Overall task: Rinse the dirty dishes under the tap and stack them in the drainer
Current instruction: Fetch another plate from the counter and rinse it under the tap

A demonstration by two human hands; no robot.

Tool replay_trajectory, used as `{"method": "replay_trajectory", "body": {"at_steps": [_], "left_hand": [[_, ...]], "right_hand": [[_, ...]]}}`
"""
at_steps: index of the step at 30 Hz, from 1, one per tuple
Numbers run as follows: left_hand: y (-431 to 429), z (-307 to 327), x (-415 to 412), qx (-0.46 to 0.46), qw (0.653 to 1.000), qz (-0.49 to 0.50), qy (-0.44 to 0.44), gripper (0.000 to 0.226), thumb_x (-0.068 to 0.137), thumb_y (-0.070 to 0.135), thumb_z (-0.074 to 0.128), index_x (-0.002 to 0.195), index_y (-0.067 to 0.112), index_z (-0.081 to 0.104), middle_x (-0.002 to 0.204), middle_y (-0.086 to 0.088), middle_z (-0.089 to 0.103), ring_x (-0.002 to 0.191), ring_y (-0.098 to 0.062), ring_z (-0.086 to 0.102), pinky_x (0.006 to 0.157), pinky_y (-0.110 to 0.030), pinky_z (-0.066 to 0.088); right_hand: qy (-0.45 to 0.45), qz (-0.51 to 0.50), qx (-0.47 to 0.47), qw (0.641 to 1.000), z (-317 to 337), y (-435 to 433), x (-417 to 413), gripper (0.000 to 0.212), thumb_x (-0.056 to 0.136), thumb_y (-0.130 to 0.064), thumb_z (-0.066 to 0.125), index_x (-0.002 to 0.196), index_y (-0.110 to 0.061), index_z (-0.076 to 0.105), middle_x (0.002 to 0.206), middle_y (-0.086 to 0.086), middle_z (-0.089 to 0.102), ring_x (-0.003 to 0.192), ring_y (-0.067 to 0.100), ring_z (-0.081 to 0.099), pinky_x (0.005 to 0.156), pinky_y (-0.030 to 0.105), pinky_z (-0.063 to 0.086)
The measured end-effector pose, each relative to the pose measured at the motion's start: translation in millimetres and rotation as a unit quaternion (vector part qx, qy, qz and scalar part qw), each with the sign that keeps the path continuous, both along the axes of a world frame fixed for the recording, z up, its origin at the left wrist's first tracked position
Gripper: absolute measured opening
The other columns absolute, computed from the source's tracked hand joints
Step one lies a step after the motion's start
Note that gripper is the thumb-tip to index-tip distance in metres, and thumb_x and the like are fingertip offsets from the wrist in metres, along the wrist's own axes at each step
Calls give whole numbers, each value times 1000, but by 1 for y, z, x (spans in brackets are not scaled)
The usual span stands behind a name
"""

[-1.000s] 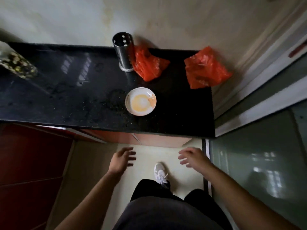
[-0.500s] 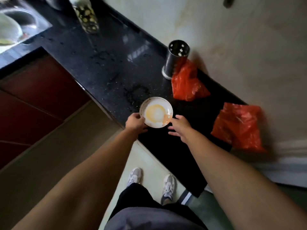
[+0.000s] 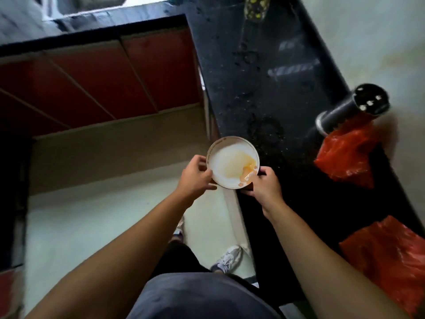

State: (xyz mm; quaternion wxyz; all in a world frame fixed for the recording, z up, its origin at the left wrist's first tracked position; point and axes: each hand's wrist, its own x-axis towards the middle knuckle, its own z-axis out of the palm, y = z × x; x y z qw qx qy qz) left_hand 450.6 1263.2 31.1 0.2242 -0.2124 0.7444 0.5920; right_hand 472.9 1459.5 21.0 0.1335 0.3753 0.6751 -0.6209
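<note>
A small white plate (image 3: 226, 161) with an orange-yellow sauce smear is held off the black countertop (image 3: 264, 88), tilted, over the counter's front edge. My left hand (image 3: 195, 177) grips its left rim. My right hand (image 3: 264, 185) grips its lower right rim, by the sauce. A strip of the metal sink (image 3: 87, 8) shows blurred at the top left corner; no tap or drainer shows.
A perforated metal utensil holder (image 3: 354, 111) stands at the wall with an orange plastic bag (image 3: 347, 157) against it. A second orange bag (image 3: 388, 259) lies nearer me. A jar (image 3: 255, 8) sits at the top. Red cabinet doors (image 3: 92, 81) run below the counter.
Both hands rose from below the counter, took the plate by its rims and lifted it off the countertop. The view has swung left toward the sink.
</note>
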Motion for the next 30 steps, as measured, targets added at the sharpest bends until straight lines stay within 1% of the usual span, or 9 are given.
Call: {"method": "replay_trajectory", "body": {"at_steps": [4, 7, 10, 12, 16, 20, 25, 28, 30], "left_hand": [[-91, 8, 13, 23, 997, 63, -37, 20, 99, 2, 56, 115, 13, 54, 103, -17, 72, 70, -19, 78, 65, -40, 67], [-154, 0, 12, 17, 991, 113, -76, 23, 97, -1, 48, 116, 11, 52, 100, -22, 70, 63, -18, 77, 63, -38, 66], [-218, -11, 1, 31, 983, 152, -101, 29, 92, -3, 47, 117, 10, 53, 101, -23, 69, 64, -22, 75, 70, -44, 67], [-231, -9, -2, 42, 984, 135, -109, 36, 89, -3, 49, 121, 13, 54, 100, -21, 69, 67, -24, 75, 77, -49, 67], [-305, -4, -41, 73, 987, 71, -124, 43, 87, -4, 49, 121, 22, 54, 102, -17, 73, 73, -25, 78, 77, -45, 64], [-369, 5, -106, 77, 987, 75, -119, 44, 86, -9, 50, 121, 18, 55, 93, -16, 70, 66, -27, 74, 82, -52, 63], [-396, 10, -187, 75, 988, 71, -114, 42, 87, -6, 48, 119, 20, 58, 95, -17, 72, 64, -23, 73, 75, -46, 62], [-406, -3, -242, 78, 987, 93, -104, 34, 97, 0, 48, 120, 23, 59, 105, -18, 75, 73, -27, 78, 69, -43, 64], [-413, -9, -285, 69, 987, 108, -92, 25, 104, 7, 49, 120, 23, 60, 108, -18, 75, 73, -24, 77, 65, -39, 63]], "right_hand": [[8, 97, -22, 995, 6, -81, -20, 11, 98, -14, 61, 107, -16, 58, 103, 8, 71, 89, 22, 72, 56, 30, 62], [-4, 161, -31, 986, 4, -141, -39, 9, 96, -15, 63, 100, -21, 58, 100, 11, 71, 84, 24, 73, 59, 35, 63], [-29, 223, -18, 974, -3, -202, -61, 9, 96, -16, 61, 99, -24, 58, 99, 12, 71, 81, 26, 75, 62, 36, 64], [-43, 242, -9, 969, -3, -214, -66, 10, 96, -16, 59, 101, -25, 59, 100, 13, 70, 81, 25, 76, 64, 37, 65], [-62, 272, 7, 960, -1, -282, -113, 11, 93, -19, 62, 102, -26, 60, 102, 14, 69, 81, 28, 76, 65, 39, 65], [-64, 296, 15, 953, 14, -338, -174, 25, 82, -20, 70, 103, -30, 60, 101, 11, 70, 90, 34, 74, 75, 55, 62], [-71, 287, -7, 955, 21, -369, -256, 18, 95, -19, 67, 110, -21, 58, 105, 17, 70, 88, 39, 75, 70, 45, 65], [-69, 303, -16, 950, 12, -377, -324, 16, 96, -16, 66, 110, -20, 59, 104, 18, 71, 86, 32, 76, 60, 34, 63], [-60, 317, -18, 946, 5, -383, -376, 18, 95, -19, 67, 112, -20, 61, 99, 12, 74, 84, 27, 77, 61, 33, 63]]}}
